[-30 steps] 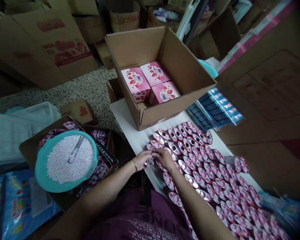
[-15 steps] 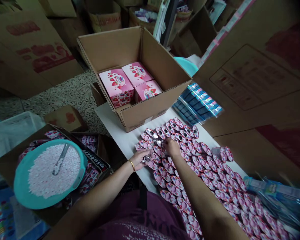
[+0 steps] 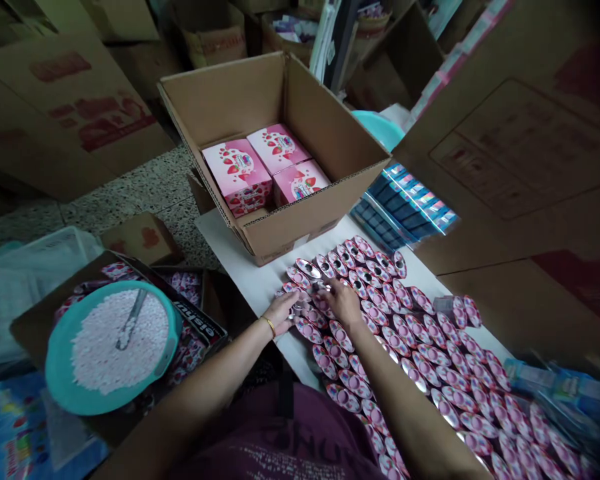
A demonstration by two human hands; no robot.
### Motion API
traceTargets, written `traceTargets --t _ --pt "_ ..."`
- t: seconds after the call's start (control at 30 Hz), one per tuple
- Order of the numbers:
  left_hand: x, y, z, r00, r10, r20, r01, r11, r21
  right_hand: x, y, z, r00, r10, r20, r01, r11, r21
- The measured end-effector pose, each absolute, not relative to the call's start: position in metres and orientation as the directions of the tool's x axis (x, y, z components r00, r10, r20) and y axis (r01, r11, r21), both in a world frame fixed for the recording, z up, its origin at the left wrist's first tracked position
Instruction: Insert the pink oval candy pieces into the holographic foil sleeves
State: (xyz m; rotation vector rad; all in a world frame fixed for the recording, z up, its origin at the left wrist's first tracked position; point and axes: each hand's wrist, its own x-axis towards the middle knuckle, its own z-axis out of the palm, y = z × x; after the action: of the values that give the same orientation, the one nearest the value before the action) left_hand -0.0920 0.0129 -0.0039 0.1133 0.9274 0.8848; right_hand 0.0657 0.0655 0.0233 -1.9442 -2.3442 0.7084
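Observation:
Rows of small pink oval-topped packs [image 3: 347, 381] stand on the white table [image 3: 220, 233]. Some at the far end show dark round openings; others have pink round tops. Over the left edge of the rows, my left hand [image 3: 281, 312] is closed around several small clear, shiny pieces [image 3: 296, 309]. My right hand [image 3: 344, 303] reaches down just beside it, fingers pinched at the top of a pack near the far rows. Whatever is between those fingertips is too small and blurred to name.
An open cardboard box [image 3: 300, 230] with three pink strawberry cartons [image 3: 237, 167] stands at the table's far end. A teal basin [image 3: 173, 333] of pale pellets with a scoop [image 3: 130, 320] sits left. Blue packs [image 3: 410, 207] and a large carton [image 3: 520, 200] line the right.
The whole view has shifted slightly, with things appearing a little further right. My right hand's fingers have moved down closer to my left hand, among the far packs. My left hand still holds the clear pieces.

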Motion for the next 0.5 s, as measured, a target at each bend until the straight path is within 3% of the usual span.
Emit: traceTargets --t 0.07,0.17,0.23,0.4,0.5 --pt "-0.089 0.016 -0.003 0.249 0.709 -0.66 -0.602 0.647 0.468 0.059 0.047 0.027 -0.44 0.887 -0.139 0.785 0.304 -0.54" --pt "-0.085 0.018 -0.004 0.248 0.714 -0.655 -0.58 0.651 0.49 0.059 0.033 0.027 -0.484 0.874 -0.038 0.726 0.377 -0.575" --pt "-0.084 0.018 -0.005 0.278 0.7 -0.658 -0.549 0.678 0.489 0.07 0.037 0.023 -0.361 0.932 -0.025 0.83 0.309 -0.465" --pt "-0.086 0.017 -0.007 0.294 0.692 -0.659 -0.528 0.692 0.491 0.116 0.062 0.015 -0.215 0.962 -0.17 0.975 0.22 0.013" --pt "-0.085 0.018 -0.006 0.293 0.706 -0.645 -0.542 0.678 0.496 0.135 0.06 0.017 -0.25 0.934 -0.256 0.956 0.28 0.09"
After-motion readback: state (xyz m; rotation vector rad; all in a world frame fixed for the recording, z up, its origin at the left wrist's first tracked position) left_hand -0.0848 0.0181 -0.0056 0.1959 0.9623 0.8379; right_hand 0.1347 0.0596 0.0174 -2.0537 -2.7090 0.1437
